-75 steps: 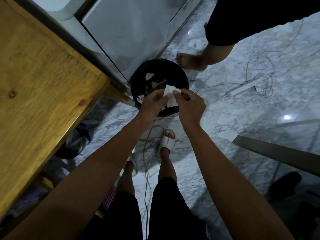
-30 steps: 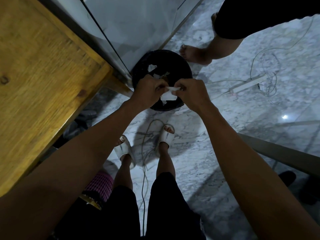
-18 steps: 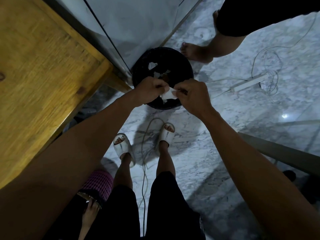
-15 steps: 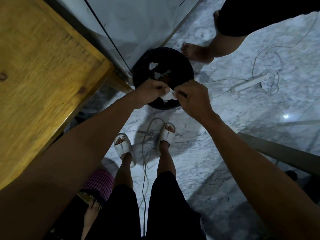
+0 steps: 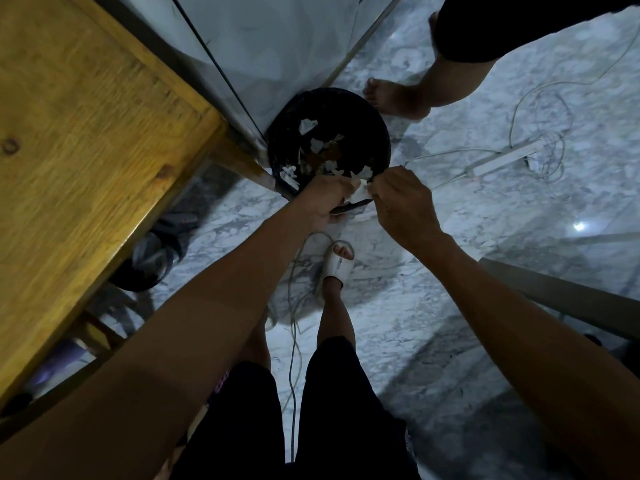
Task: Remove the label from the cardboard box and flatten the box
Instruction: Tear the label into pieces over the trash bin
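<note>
1. white crumpled paper label piece [image 5: 361, 192] sits pinched between both hands, over the near rim of a round black waste bin [image 5: 379, 133].
2. left hand [image 5: 323, 199] curls its fingers round the paper's left edge.
3. right hand [image 5: 401, 206] pinches the right edge.
4. torn white scraps [image 5: 317, 145] lie inside the bin, beside a yellow wooden table [image 5: 79, 150].

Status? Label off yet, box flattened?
Done: white scraps lie in the black bin, so the label looks off and mostly torn up. In hand: left hand and right hand pinch a last white piece over the bin. Left: flattening; no box in view.
</note>
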